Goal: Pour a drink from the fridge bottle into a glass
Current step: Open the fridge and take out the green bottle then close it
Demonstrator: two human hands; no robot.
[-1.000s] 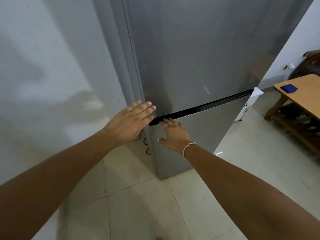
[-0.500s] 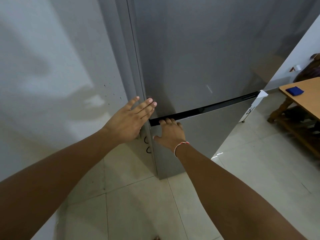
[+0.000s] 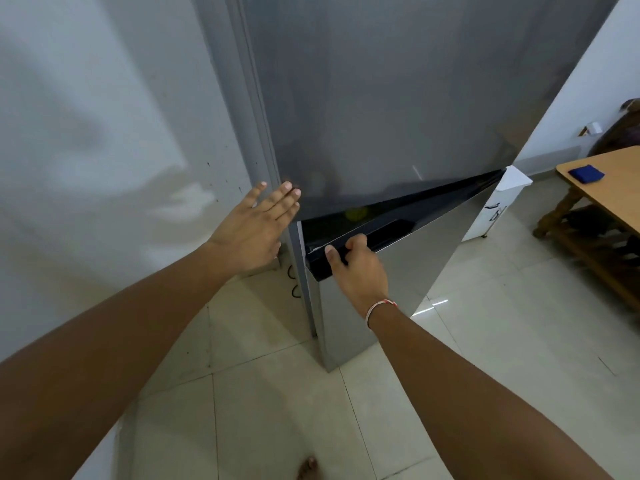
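A tall grey fridge (image 3: 398, 98) stands in front of me with two doors. My right hand (image 3: 356, 268) grips the black top edge of the lower door (image 3: 391, 282), which stands ajar, its left side swung out towards me. Through the gap something yellow (image 3: 356, 213) shows inside. My left hand (image 3: 258, 226) is flat and open, fingers spread, against the fridge's left front corner at the bottom of the upper door. No bottle and no glass are in view.
A white wall (image 3: 104, 150) runs close along the left. A wooden table (image 3: 609, 188) with a blue cloth (image 3: 586, 173) stands at the right. A white bin (image 3: 498, 206) sits beside the fridge. The floor is pale tiles, and a bare foot (image 3: 308, 467) shows at the bottom.
The lower door has swung out from shut to ajar under my right hand, whose fingers now curl over its top edge. My left hand stays pressed at the corner.
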